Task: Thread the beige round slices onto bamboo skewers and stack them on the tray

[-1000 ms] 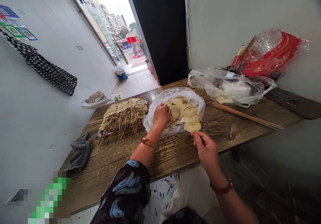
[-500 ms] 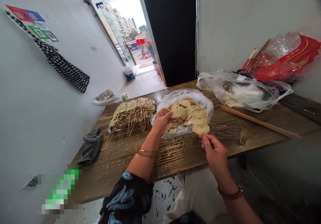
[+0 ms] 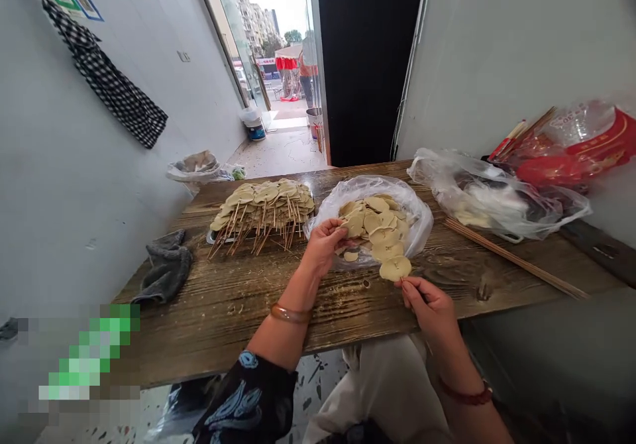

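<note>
My left hand (image 3: 322, 246) pinches the edge of a thin, round, beige slice (image 3: 354, 226), possibly tofu skin, over the loose pile. My right hand (image 3: 431, 308) grips the lower end of a thin skewer; several overlapping round slices (image 3: 396, 268) are threaded on it in a row pointing away from me. Most of the stick is hidden by the slices. Beneath and beyond both hands, an opened clear plastic bag (image 3: 423, 222) holds many loose slices. Left of it, loaded skewers (image 3: 268, 199) lie heaped on a metal tray (image 3: 212, 237), sticks toward me.
On the wooden table (image 3: 258, 305), a bundle of bare skewers (image 3: 517, 258) lies at right, below another plastic bag (image 3: 477, 192). Red packaging (image 3: 571, 166) is by the right wall. A grey cloth (image 3: 166, 268) lies at left. A dark flat object (image 3: 601, 248) sits far right.
The view has shifted slightly. My left hand still holds a slice near the pile, now closer to the threaded row. My right hand keeps the skewer, which is tilted a little differently.
</note>
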A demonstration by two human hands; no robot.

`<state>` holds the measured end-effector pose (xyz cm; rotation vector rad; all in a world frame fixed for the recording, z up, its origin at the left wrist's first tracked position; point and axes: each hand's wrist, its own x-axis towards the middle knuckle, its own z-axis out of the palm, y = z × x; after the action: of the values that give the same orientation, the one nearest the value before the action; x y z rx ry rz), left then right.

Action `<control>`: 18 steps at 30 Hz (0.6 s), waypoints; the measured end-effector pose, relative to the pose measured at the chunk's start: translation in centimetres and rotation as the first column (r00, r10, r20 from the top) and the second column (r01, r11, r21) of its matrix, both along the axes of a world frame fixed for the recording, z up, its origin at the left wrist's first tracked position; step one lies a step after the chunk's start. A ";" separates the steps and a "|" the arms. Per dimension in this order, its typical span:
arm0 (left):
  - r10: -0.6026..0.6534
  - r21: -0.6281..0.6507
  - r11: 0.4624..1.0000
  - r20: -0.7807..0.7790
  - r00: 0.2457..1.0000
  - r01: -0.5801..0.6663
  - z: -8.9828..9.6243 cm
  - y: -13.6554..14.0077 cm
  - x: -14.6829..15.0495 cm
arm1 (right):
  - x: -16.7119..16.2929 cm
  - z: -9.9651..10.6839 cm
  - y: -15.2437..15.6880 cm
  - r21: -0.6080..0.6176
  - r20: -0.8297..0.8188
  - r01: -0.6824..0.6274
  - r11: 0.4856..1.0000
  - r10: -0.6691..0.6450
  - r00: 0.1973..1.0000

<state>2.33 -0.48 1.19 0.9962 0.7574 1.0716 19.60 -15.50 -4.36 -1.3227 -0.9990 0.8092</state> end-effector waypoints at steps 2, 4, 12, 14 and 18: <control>0.013 0.023 1.000 -0.008 1.000 -0.012 0.1 -0.1 -0.1 | 0.0 -0.1 0.0 -0.019 -0.019 -0.020 1.000 0.020 1.000; 0.023 0.040 0.999 -0.020 1.000 -0.022 0.2 -0.2 -0.2 | 0.0 -0.2 0.0 -0.028 -0.037 -0.054 0.998 0.053 0.998; 0.179 0.109 0.979 -0.037 0.983 -0.174 0.1 0.5 -0.6 | 0.1 0.1 0.4 0.044 -0.368 0.271 0.961 -0.237 0.899; 0.181 0.170 0.973 -0.140 0.973 -0.156 -0.1 0.5 -0.5 | 0.2 0.2 0.5 0.053 -0.386 0.315 0.947 -0.272 0.881; 0.109 0.321 0.946 -0.467 0.878 0.053 -0.6 0.1 0.1 | 0.2 0.2 0.6 0.073 -0.343 0.333 0.940 -0.290 0.893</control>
<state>2.43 -0.42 0.54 1.5770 1.0177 1.0016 19.77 -14.89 -4.19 -1.1502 -0.5460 0.6757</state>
